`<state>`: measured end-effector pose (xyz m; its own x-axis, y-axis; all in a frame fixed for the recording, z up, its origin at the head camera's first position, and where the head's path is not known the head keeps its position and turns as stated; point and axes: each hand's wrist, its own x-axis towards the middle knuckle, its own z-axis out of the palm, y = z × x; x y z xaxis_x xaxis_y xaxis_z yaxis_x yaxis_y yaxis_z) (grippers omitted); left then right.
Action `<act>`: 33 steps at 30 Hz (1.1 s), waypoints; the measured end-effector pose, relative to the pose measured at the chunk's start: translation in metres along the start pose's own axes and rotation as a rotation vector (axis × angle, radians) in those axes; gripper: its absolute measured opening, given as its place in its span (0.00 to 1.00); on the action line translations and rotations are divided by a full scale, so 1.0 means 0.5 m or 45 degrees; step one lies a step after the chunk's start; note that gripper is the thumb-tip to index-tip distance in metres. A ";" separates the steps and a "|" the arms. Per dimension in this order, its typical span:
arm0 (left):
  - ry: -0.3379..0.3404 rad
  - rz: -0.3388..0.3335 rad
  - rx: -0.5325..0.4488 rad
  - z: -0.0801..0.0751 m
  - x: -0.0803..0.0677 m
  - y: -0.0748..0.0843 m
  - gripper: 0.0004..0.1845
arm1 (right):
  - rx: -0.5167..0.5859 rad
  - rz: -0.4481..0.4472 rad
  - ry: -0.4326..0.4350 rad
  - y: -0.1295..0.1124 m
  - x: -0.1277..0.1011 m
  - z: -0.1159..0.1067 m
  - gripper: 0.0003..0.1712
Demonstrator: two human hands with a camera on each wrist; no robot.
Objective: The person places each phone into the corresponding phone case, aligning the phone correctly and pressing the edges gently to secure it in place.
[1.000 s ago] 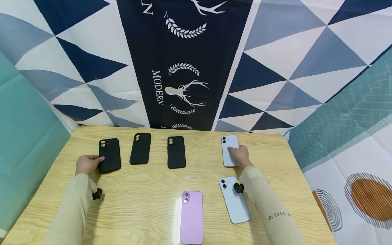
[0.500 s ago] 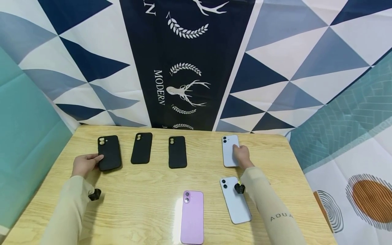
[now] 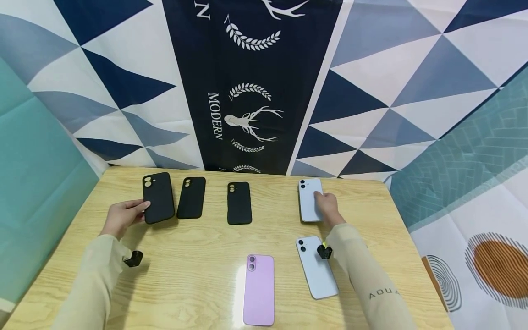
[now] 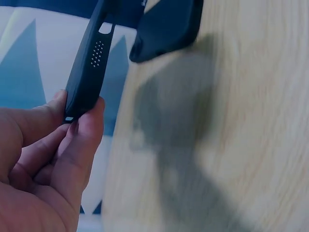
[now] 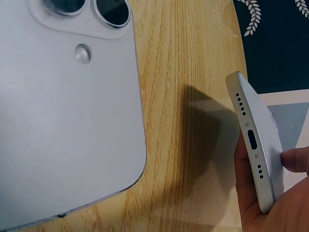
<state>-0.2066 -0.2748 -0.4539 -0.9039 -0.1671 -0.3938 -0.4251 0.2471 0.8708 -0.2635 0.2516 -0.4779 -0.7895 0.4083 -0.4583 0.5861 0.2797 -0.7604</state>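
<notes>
My left hand [image 3: 123, 215] pinches the edge of a black phone case [image 3: 158, 198], which is raised off the table at the left. In the left wrist view, thumb and fingers grip a lower corner of that case [image 4: 91, 67]. At the back right, my right hand [image 3: 328, 207] holds a white phone [image 3: 309, 197]. The right wrist view shows this phone [image 5: 256, 145] lifted, its port end towards the camera, thumb on the back and fingers beneath. A second white phone [image 3: 317, 270] lies under my right wrist, camera side up.
Two more black phone cases, one beside the held case [image 3: 191, 198] and one further right [image 3: 239, 203], lie along the back. A purple phone [image 3: 258, 290] lies at the front middle. The wooden table [image 3: 194, 266] meets patterned cloth walls [image 3: 255, 91] behind.
My left hand has lifted the black phone case and carried it to the right, close to the neighbouring case. My right hand has raised the white phone slightly off the table.
</notes>
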 end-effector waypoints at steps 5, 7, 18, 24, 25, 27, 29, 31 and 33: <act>-0.033 0.015 -0.018 0.024 -0.003 0.016 0.36 | 0.020 -0.019 -0.016 0.001 -0.008 -0.005 0.31; -0.043 0.017 -0.014 0.035 -0.002 0.023 0.36 | 0.003 -0.036 -0.010 0.002 -0.011 -0.008 0.31; -0.057 0.041 0.021 0.063 -0.005 0.051 0.32 | -0.006 -0.035 -0.009 -0.010 -0.014 0.000 0.31; -0.054 0.061 0.016 0.079 0.001 0.058 0.31 | 0.007 -0.041 -0.018 -0.017 -0.021 0.005 0.31; -0.057 0.058 0.013 0.082 0.002 0.059 0.31 | 0.005 -0.043 -0.018 -0.019 -0.023 0.005 0.31; -0.067 0.058 0.010 0.088 0.003 0.061 0.30 | 0.008 -0.038 -0.021 -0.021 -0.026 0.006 0.31; -0.072 0.056 0.016 0.094 0.004 0.062 0.30 | 0.005 -0.040 -0.022 -0.023 -0.028 0.007 0.31; -0.079 0.059 0.025 0.100 0.005 0.065 0.30 | 0.011 -0.034 -0.024 -0.023 -0.029 0.007 0.31; -0.087 0.058 0.035 0.105 0.007 0.068 0.30 | 0.004 -0.036 -0.024 -0.024 -0.030 0.008 0.31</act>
<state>-0.2265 -0.2169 -0.4412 -0.9230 -0.0902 -0.3740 -0.3839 0.2792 0.8801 -0.2595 0.2389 -0.4639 -0.8090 0.3837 -0.4454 0.5630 0.2880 -0.7746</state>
